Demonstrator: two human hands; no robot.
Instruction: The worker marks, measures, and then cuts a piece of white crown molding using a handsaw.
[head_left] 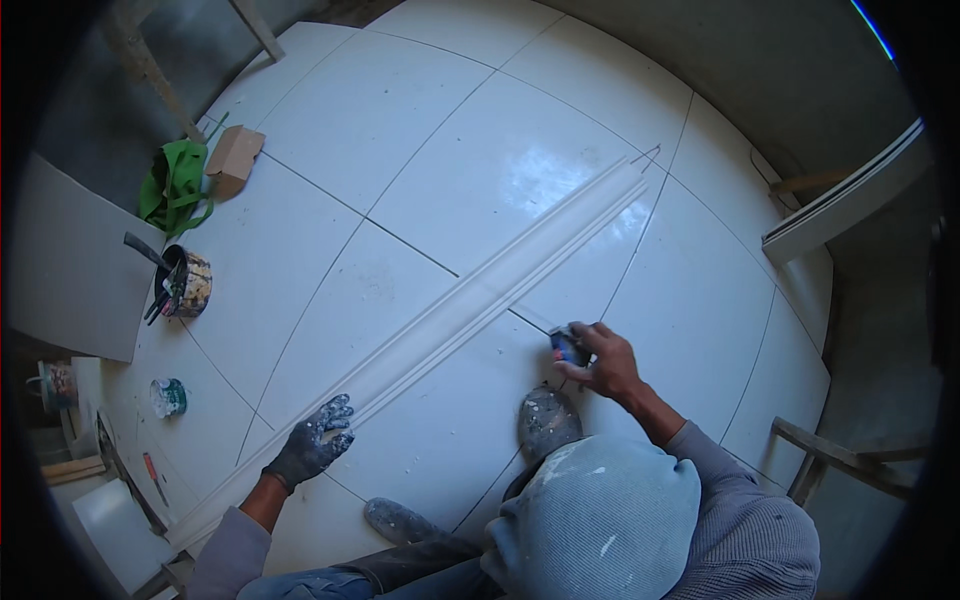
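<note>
A long white grooved moulding (450, 315) runs diagonally from lower left to upper right above the tiled floor. My left hand (308, 445), in a dark glove spotted with white, is bent around the moulding near its lower-left end. Its fingers curl slightly over the strip. Bare, my right hand (608, 363) is closed around a small dark object with blue and red markings (567, 347), apart from the moulding on its right side. Blur hides what kind of object it is.
Paint-stained bucket with tools (195, 283), small green-and-white tub (168, 398) and red-handled tool (154, 473) stand or lie at left. Beyond them are a green bag (178, 185) and cardboard box (236, 160). Wooden supports (835, 450) stand right. My shoes are below the moulding.
</note>
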